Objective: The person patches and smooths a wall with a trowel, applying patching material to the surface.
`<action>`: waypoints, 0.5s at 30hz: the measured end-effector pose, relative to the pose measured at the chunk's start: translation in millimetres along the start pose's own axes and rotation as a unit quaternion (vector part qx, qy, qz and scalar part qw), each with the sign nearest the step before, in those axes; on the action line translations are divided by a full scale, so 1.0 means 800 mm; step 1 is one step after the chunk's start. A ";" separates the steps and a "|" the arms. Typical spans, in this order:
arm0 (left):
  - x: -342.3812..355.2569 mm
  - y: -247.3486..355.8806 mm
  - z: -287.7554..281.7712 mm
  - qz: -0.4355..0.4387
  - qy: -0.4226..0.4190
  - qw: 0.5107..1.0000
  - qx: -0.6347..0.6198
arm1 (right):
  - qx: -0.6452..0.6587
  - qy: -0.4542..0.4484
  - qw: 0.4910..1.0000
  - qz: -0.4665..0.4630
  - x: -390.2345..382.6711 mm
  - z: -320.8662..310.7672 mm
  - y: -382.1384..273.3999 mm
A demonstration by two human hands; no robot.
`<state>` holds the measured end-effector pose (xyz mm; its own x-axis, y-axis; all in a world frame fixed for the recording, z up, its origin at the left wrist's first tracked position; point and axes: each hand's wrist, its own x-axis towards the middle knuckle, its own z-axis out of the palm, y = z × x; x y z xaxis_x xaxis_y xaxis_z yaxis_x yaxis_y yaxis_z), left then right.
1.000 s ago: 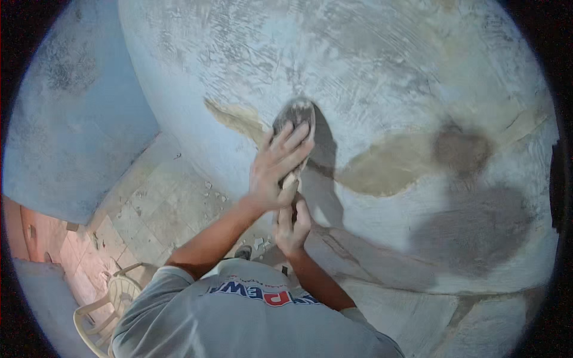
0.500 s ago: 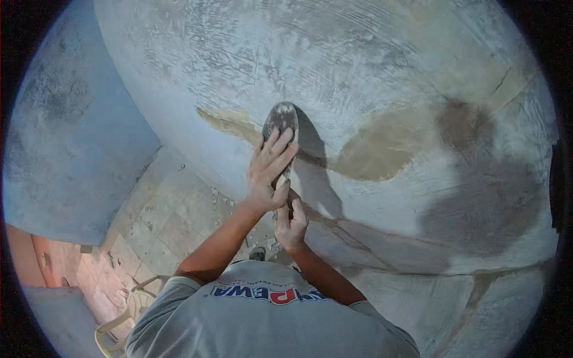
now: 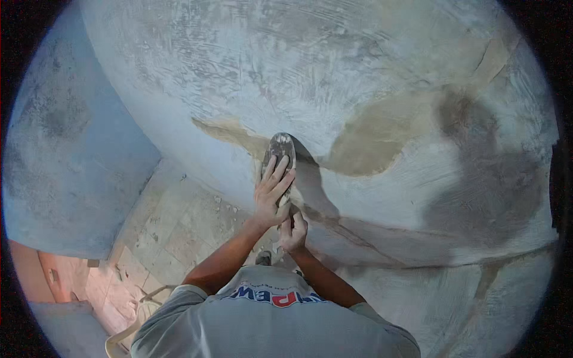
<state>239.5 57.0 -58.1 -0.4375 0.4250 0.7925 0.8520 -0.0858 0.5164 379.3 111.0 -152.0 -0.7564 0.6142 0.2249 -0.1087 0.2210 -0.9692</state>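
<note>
A long, dark, flat trowel-like tool (image 3: 282, 145) with a rounded, white-smeared end rests against the curved, plastered surface (image 3: 239, 59). My left hand (image 3: 274, 190) lies on its upper face, fingers stretched flat along it. Just below, my right hand (image 3: 294, 232) is closed round the tool's lower end, most of which the fingers hide. Damp-looking tan patches show in the pale coating: a narrow one (image 3: 230, 132) left of the tool and a broad one (image 3: 365, 142) to its right.
A brown-edged ledge (image 3: 382, 241) runs along the lower right of the curved surface. On the left stand a blue-grey wall (image 3: 71, 155) and a tiled floor (image 3: 170, 209) strewn with scraps. Behind my left arm is a pale plastic chair (image 3: 113, 343). My shoe (image 3: 263, 258) shows below my hands.
Both hands and the tool have moved down the curved surface, toward me. The tool's rounded end now sits lower, beside the narrow tan patch. The grip looks the same.
</note>
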 end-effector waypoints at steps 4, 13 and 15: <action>0.056 0.009 -0.018 0.019 0.052 0.997 0.052 | -0.084 0.034 0.980 -0.175 0.052 0.010 -0.085; 0.008 0.006 0.007 0.017 0.057 0.998 0.028 | -0.079 0.047 0.976 -0.195 0.035 0.004 -0.055; 0.036 0.018 -0.007 0.004 0.062 0.998 0.018 | -0.090 0.031 0.977 -0.191 0.044 0.003 -0.069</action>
<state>238.1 63.0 -26.1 -0.4616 0.3095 0.8314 0.8641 -0.0550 0.5003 356.7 118.5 -90.8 -0.6418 0.5045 0.5776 -0.2559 0.5690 -0.7815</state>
